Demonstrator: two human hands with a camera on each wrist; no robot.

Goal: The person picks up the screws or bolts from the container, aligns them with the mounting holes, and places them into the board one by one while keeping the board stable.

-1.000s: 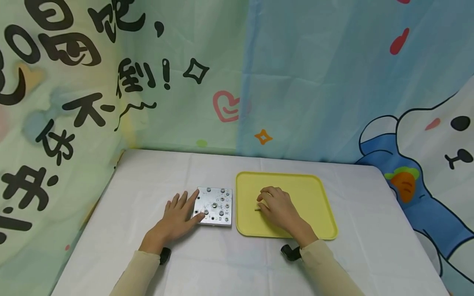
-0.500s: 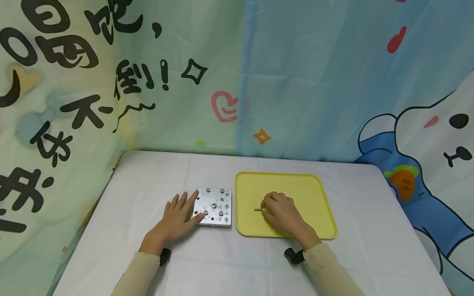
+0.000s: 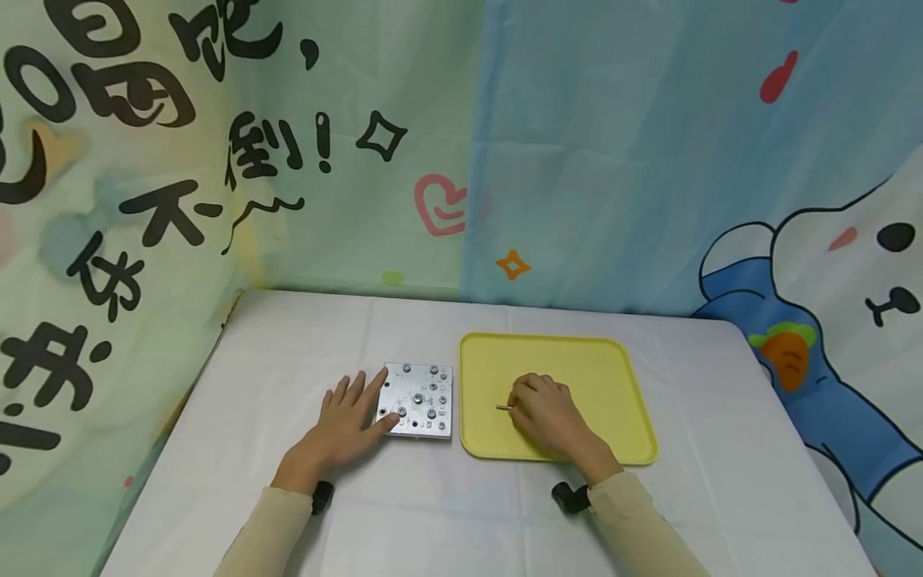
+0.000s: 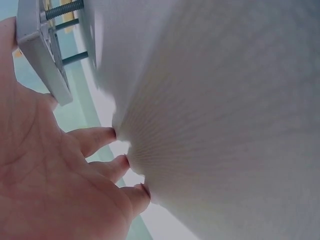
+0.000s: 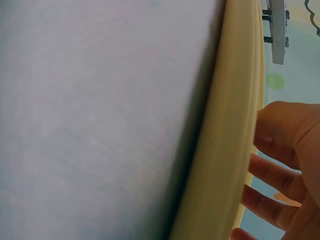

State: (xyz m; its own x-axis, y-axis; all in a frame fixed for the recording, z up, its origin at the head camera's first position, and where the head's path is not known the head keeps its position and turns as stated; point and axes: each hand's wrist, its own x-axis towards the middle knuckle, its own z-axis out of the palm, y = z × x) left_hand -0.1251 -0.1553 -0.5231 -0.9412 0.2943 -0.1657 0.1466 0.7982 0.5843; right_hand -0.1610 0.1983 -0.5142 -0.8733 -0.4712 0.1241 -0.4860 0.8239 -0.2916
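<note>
A silver square metal plate [image 3: 421, 405] with several screws and holes lies left of the tray. In the left wrist view, threaded screws [image 4: 65, 10] stick out from its underside. My left hand [image 3: 342, 429] has its fingers spread; thumb and index finger touch the plate's left side, the others rest on the cloth. My right hand [image 3: 551, 417] is over the tray, with fingers curled and bunched at the end of a thin metal rod [image 3: 503, 407]. Most of the rod is hidden under the fingers, so its kind is unclear. In the right wrist view, the fingertips [image 5: 272, 172] disappear behind the tray rim.
The yellow tray [image 3: 613, 361] has a low raised rim. A white cloth [image 3: 461, 513] covers the table, with printed curtains [image 3: 591, 160] behind it and at the left. Black wrist cameras [image 3: 571, 498] sit near both cuffs.
My right hand has moved slightly right and its fingers have closed in on the rod, which has stayed nearly in place. My left hand and the plate have not moved.
</note>
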